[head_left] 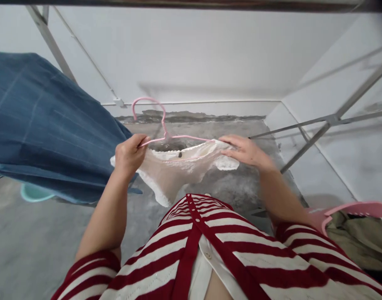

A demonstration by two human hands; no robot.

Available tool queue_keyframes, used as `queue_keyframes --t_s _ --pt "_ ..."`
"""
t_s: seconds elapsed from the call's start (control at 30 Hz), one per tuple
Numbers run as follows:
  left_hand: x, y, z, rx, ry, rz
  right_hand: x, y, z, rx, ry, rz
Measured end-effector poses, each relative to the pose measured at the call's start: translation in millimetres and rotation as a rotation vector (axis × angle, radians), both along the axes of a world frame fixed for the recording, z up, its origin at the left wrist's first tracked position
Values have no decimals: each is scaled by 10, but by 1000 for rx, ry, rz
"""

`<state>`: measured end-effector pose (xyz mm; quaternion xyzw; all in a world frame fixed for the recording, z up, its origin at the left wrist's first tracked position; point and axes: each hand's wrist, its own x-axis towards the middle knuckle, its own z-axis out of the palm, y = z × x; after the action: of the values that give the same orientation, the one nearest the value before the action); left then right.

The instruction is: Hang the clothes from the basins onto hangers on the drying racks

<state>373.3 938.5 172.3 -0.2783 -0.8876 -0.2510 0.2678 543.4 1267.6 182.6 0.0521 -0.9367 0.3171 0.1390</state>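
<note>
A pink wire hanger (163,125) is held up in front of me with a small cream lace garment (175,173) draped over its bar. My left hand (130,155) is closed around the hanger's left end together with the garment's edge. My right hand (245,151) pinches the garment's right side against the hanger's right end, fingers pressed together. The garment hangs down between both hands above my red and white striped top.
A blue denim garment (43,125) hangs at the left, over a teal basin (34,193) on the concrete floor. Metal drying-rack rods (330,121) cross at the right. A pink basket (353,208) holding olive cloth (359,237) sits at the lower right. White walls stand behind.
</note>
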Motion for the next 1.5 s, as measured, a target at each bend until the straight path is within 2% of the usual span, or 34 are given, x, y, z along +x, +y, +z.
queue_keyframes --t_s 0.07,0.17,0.23,0.27,0.3,0.37,0.43,0.5,0.57,0.63,0.73,0.93,1.07,1.23,1.4,1.5 --pt "-62 85 115 9 35 -39 -89 -62 93 -36 -180 124" --pt "-193 122 213 50 109 -79 -186 -153 162 -284 -290 193" --pt "-262 76 146 84 175 -80 -208 -217 183 -497 -260 156" --pt "-280 35 54 103 199 -72 -209 -250 191 -595 -242 125" --pt "-283 -15 -81 123 205 -57 -206 -285 202 -686 -225 96" --pt "-235 -128 -464 159 124 -15 -196 -359 233 -841 -196 57" --pt "-105 -238 -936 174 -90 6 -194 -446 282 -947 -165 50" --pt "103 -330 -1403 131 -439 0 -212 -558 340 -1002 -163 84" --pt "355 -402 -1787 103 -551 -6 -259 -705 390 -1006 -166 130" --pt "598 -466 -2059 91 -624 -2 -335 -886 423 -989 -144 178" --pt "854 -595 -2305 83 -725 42 -477 -1196 451 -965 -124 246" --pt "1032 -990 -2555 67 -875 166 -688 -1774 481 -823 -80 388" --pt "1138 -1216 -2665 57 -935 219 -814 -2061 485 -808 54 336" --pt "1262 -1409 -2767 47 -997 266 -1158 -2374 557 -670 172 232" --pt "1299 -1555 -2799 43 -1014 283 -1558 -2749 608 -447 246 168" --pt "1297 -1634 -2806 36 -1014 289 -1687 -2964 566 -427 272 177"
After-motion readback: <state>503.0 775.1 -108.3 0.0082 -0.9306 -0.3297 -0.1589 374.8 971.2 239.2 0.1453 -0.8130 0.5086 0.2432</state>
